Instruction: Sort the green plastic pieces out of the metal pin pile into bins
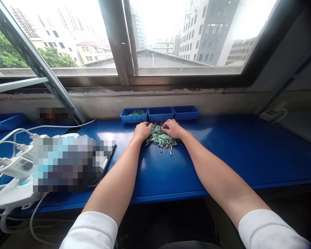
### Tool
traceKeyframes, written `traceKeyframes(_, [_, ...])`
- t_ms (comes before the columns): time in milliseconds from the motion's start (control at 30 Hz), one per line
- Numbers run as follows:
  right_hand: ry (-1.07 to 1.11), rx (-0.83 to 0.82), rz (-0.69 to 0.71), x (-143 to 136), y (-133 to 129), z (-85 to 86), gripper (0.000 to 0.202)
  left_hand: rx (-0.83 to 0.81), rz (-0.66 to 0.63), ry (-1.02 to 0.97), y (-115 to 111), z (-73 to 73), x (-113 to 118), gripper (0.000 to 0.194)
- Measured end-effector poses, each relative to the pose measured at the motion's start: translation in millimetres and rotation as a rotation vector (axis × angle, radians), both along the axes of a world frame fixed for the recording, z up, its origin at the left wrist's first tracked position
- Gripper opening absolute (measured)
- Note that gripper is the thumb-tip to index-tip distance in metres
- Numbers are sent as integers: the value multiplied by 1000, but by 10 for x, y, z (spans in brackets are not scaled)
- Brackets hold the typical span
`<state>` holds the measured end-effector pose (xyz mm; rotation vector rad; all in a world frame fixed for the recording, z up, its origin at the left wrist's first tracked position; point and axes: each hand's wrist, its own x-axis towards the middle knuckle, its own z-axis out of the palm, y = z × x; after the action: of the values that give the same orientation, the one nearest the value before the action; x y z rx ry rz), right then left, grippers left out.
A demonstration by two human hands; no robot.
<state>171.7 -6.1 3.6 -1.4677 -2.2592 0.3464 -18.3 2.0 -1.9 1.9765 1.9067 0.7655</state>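
A pile of thin metal pins or screws (170,148) mixed with green, plastic-looking pieces (160,139) lies on the blue tabletop (168,180). At the pile's left edge is my left hand (142,132), its fingers curled inward and close to the pieces. My right hand (175,129) reaches over the right side of the pile, thumb and fingers bent together as in a pinch. Whatever sits between the fingertips of either hand is too small to make out. Several loose metal pieces are scattered toward the near side.
Behind the pile stand three joined blue bins (160,118); green pieces lie in the left one. On the left are a white power strip (12,195), plugs, cables and a blurred-out device. A metal frame post (59,93) rises before the window. Another blue tray (5,122) sits far left.
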Motion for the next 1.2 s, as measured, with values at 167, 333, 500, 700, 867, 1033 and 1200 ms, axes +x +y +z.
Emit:
traceKeyframes(167, [-46, -25, -24, -26, 7, -7, 15, 34, -10, -7, 7, -2, 11, 42])
traceKeyframes(333, [-23, -24, -40, -32, -4, -15, 14, 103, -24, 4, -7, 12, 24, 40])
traceKeyframes(500, [49, 62, -12, -31, -26, 1, 11, 177, -59, -19, -39, 51, 53, 35])
traceKeyframes(700, [296, 156, 19, -1, -12, 8, 21, 293, -176, -57, -76, 66, 78, 29])
traceKeyframes(867, [446, 145, 17, -3, -29, 9, 24, 354, -260, -82, -131, 88, 105, 25])
traceKeyframes(1033, [619, 82, 19, -38, -15, 24, 16, 338, -358, -92, -173, 106, 129, 25])
traceKeyframes(1200, [663, 81, -14, -44, 0, 41, 26, 339, -406, -106, -186, 123, 155, 20])
